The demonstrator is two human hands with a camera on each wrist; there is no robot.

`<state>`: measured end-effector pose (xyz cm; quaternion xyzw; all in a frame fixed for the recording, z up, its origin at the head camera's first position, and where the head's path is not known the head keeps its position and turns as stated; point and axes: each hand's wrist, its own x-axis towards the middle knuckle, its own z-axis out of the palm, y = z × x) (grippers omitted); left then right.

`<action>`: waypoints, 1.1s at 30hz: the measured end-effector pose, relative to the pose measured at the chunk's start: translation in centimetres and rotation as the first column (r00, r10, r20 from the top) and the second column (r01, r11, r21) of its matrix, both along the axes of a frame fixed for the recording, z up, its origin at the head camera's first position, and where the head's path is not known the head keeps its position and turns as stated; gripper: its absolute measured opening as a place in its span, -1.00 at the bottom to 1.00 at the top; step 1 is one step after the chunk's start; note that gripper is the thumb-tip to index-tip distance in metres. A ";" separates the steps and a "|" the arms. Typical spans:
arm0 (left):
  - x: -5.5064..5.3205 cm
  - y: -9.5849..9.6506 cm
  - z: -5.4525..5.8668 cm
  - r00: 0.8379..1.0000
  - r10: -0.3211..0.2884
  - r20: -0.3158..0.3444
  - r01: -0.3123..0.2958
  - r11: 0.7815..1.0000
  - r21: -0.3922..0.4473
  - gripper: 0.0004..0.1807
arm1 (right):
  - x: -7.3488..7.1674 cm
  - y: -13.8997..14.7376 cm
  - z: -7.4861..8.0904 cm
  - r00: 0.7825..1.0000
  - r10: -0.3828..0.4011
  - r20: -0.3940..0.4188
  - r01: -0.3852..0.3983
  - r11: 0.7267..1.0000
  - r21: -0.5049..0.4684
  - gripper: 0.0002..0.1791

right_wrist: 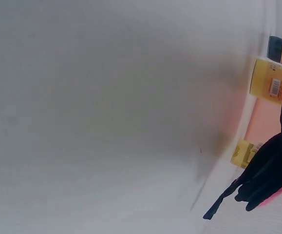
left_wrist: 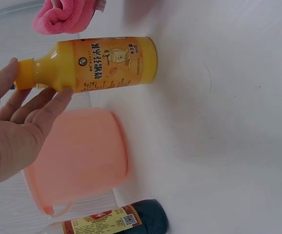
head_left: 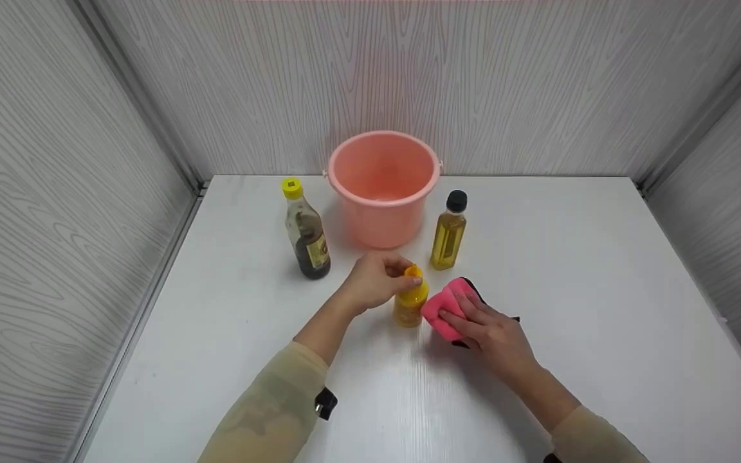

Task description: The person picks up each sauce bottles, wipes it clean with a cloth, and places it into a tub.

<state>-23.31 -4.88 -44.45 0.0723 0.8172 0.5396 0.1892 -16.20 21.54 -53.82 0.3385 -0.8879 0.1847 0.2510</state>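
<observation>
My left hand (head_left: 370, 283) pinches the yellow cap of an upright squeeze bottle (head_left: 410, 310) between thumb and fingers. An orange label with a bee drawing wraps the same bottle (left_wrist: 112, 63) in the left wrist view, where its base meets the table. With curled fingers, my right hand (head_left: 499, 337) grips a fluffy pink cloth (head_left: 449, 307) just right of the bottle. Black fabric (right_wrist: 270, 163) hangs from the pink cloth in the right wrist view. The right palm is hidden.
Behind the hands stands a pink bucket (head_left: 383, 222) against the back wall. A dark sauce bottle with a yellow cap (head_left: 309, 241) is to its left, and a black-capped oil bottle (head_left: 449, 239) to its right. Wood-grain panels enclose the white table (head_left: 602, 270).
</observation>
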 end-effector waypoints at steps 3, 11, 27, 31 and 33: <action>-0.1 -0.1 0.1 1.000 -0.013 -0.005 0.013 1.000 -0.009 -0.75 | -0.1 -0.2 0.2 1.000 0.002 -0.013 -0.002 1.000 0.003 -0.30; -0.2 -0.3 0.0 0.999 -0.032 0.008 0.032 0.999 -0.012 -0.75 | -0.4 -0.6 0.6 1.000 0.012 -0.029 -0.013 1.000 -0.022 -0.31; -0.7 -1.0 0.2 0.994 -0.111 -0.027 0.110 0.994 -0.014 -0.66 | -1.6 -2.1 1.9 0.991 0.054 -0.125 -0.059 0.998 -0.036 -0.35; -0.9 -1.0 0.3 0.994 -0.109 -0.011 0.109 0.993 -0.035 -0.67 | -1.9 -2.5 2.0 0.990 0.062 -0.125 -0.064 0.998 -0.011 -0.37; -1.1 -1.0 0.3 0.994 -0.106 0.004 0.106 0.994 -0.038 -0.68 | -2.0 -2.6 2.0 0.991 0.063 -0.118 -0.063 0.998 -0.002 -0.39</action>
